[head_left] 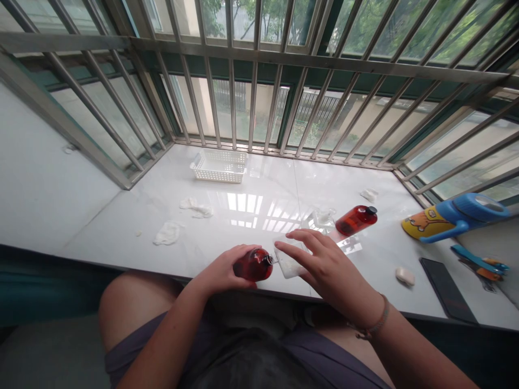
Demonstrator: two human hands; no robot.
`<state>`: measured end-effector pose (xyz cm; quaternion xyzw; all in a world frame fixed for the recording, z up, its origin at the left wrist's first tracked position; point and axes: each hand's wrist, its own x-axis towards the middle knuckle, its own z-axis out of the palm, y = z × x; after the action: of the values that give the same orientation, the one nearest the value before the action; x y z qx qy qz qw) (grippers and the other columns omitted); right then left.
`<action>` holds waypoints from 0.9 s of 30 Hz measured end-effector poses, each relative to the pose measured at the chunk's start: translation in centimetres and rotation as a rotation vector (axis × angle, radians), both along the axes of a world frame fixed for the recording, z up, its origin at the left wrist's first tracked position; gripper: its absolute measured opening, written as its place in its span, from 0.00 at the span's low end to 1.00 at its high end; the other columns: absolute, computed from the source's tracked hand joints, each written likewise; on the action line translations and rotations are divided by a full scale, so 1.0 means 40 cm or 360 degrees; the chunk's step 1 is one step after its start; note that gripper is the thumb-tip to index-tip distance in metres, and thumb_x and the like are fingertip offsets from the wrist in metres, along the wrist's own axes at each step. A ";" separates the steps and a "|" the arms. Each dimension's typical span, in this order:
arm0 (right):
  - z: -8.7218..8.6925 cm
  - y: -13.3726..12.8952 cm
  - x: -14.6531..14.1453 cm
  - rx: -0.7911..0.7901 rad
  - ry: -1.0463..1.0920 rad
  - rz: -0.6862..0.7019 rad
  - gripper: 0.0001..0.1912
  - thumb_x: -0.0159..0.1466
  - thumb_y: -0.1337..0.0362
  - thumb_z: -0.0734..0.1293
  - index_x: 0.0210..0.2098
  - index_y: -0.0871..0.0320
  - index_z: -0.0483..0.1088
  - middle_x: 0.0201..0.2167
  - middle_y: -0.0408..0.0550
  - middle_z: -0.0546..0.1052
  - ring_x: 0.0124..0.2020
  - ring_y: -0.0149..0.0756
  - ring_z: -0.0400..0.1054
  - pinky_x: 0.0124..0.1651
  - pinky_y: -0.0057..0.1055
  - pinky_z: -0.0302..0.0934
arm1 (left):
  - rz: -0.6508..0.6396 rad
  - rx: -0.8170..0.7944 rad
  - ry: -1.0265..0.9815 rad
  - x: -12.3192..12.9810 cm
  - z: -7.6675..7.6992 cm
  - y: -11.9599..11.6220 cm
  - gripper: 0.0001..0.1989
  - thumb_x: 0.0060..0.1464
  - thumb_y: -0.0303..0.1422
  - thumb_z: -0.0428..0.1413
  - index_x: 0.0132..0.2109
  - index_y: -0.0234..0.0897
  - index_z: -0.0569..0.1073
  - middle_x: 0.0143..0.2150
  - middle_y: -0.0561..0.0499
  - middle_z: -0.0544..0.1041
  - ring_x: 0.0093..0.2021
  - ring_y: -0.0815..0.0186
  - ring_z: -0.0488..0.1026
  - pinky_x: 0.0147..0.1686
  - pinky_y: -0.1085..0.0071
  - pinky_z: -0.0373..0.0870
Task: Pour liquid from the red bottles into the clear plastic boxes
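Note:
My left hand [227,270] is wrapped round a dark red, see-through bottle [253,265] near the table's front edge. The bottle is tilted, with its uncapped neck pointing right. Beside that neck, my right hand [324,262] grips a clear, squarish container [290,262] between thumb and fingers. The neck and the container's near edge almost meet; whether they touch I cannot tell. Behind my right hand, a second red bottle [353,220] with a black cap stands on the table. Next to it is another clear object [321,219], partly hidden by my fingers.
A white perforated basket [219,175] is at the back of the white table [121,227]. Crumpled tissues [167,233] lie at left. To the right are a blue-and-yellow flask [436,221], a pale earbud-like case [404,276], a phone [448,289] and blue-handled tools [478,259]. Metal bars [255,102] line the window.

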<state>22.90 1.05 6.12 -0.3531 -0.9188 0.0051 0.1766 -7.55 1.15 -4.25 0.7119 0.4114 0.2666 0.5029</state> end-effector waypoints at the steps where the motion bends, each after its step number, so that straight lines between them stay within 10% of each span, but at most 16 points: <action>1: 0.001 0.000 -0.001 0.0007 -0.0005 -0.0001 0.35 0.66 0.79 0.69 0.69 0.48 0.69 0.61 0.56 0.75 0.61 0.52 0.70 0.61 0.53 0.72 | 0.0001 0.0000 0.0000 -0.001 0.000 0.000 0.46 0.44 0.33 0.78 0.70 0.53 0.72 0.68 0.49 0.76 0.66 0.49 0.74 0.69 0.54 0.69; 27: 0.010 0.006 -0.004 0.0046 -0.0070 0.0000 0.36 0.67 0.79 0.68 0.70 0.46 0.69 0.63 0.56 0.75 0.63 0.53 0.70 0.61 0.54 0.72 | 0.0012 -0.0008 -0.0003 -0.002 -0.005 0.001 0.46 0.44 0.35 0.78 0.70 0.52 0.72 0.69 0.48 0.75 0.68 0.47 0.73 0.72 0.52 0.67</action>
<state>22.76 1.28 6.51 -0.3505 -0.9224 -0.0159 0.1616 -7.64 1.19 -4.46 0.7088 0.4144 0.2681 0.5040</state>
